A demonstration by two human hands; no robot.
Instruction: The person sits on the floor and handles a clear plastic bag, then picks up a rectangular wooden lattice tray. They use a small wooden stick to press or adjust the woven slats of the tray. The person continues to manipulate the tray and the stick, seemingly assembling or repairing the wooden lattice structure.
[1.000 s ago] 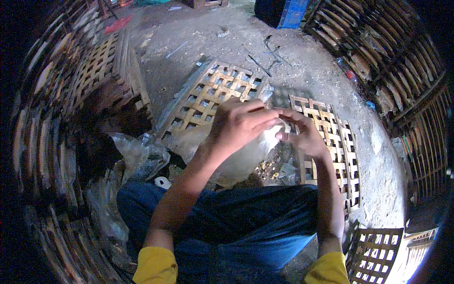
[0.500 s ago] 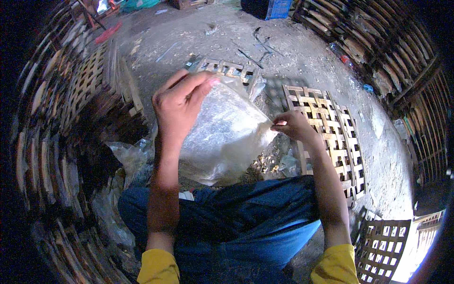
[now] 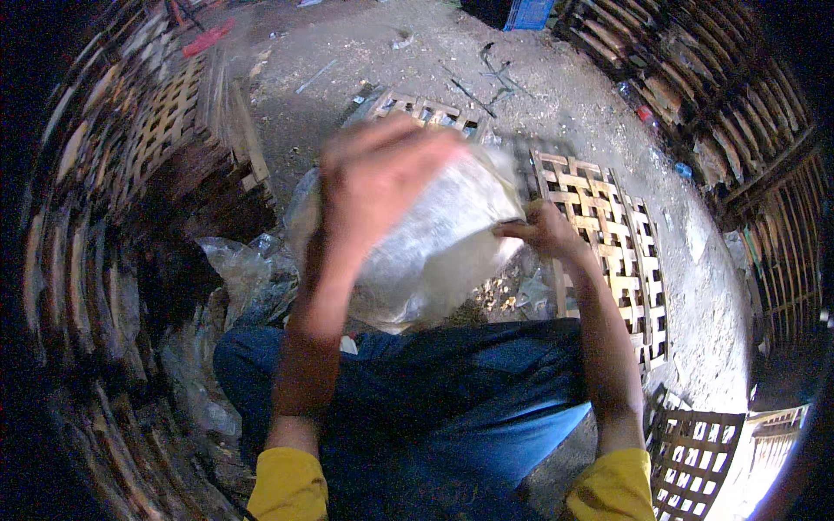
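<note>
Since it's thin film, pinch this sheet by the rim

It's mid-scene, spread between the two hands just beyond the lap. Clear, thin plastic, so I'd call it super light, floppy and probably a bit slippery; a hard yank might tear it. Best hold imo: fingertips on two well-apart spots along the edge, because a grab at the middle would just bunch it up. Right hand has thumb and finger together, clamped on the sheet's right side. Left hand is up at the far left part, but it's badly blurred, so I can't tell if it's actually gripping.

Count: one sheet, two hands, one blue crate at the far edge, one heap of loose plastic on the left, at least four woven panels: far left, far middle behind the sheet, right, near right.
</note>
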